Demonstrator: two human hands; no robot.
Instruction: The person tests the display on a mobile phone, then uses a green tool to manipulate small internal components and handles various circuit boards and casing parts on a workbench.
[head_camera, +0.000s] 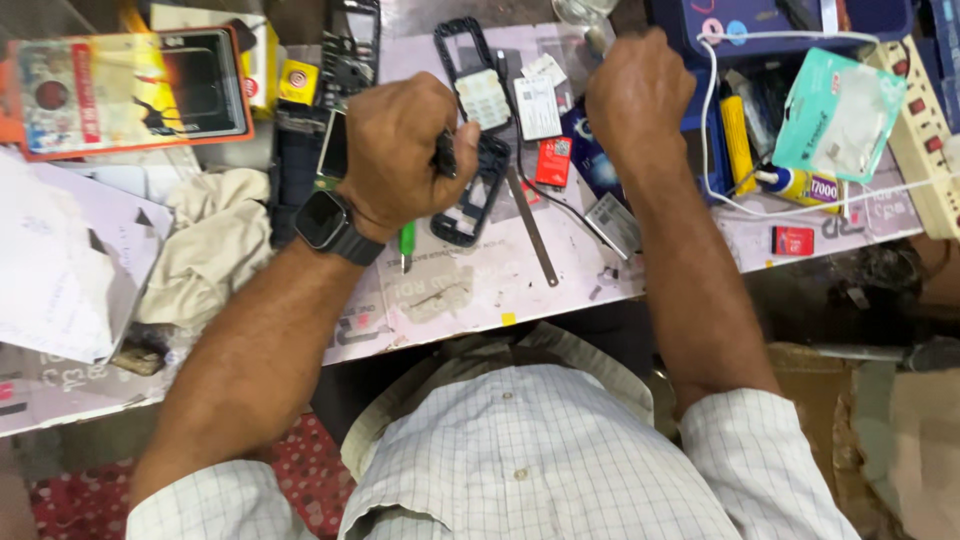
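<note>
My left hand (400, 150), with a dark smartwatch (322, 222) on the wrist, is shut on a dark phone frame (470, 195) at its upper edge, over the work mat. A green-handled tool (407, 243) pokes out below that hand. My right hand (640, 95) is closed into a fist further back, over small parts and a dark blue packet; what it holds is hidden. Between the hands lie a pale keypad (484, 97), a second black frame (458, 45) and a white label card (537, 107).
A metal ruler (532, 240) lies on the mat. A crumpled cloth (210, 245) and papers sit at left, a colourful box (130, 90) at back left. At right are a glue tube (800, 185), a teal pouch (835, 115), white cables and a power strip (925, 140).
</note>
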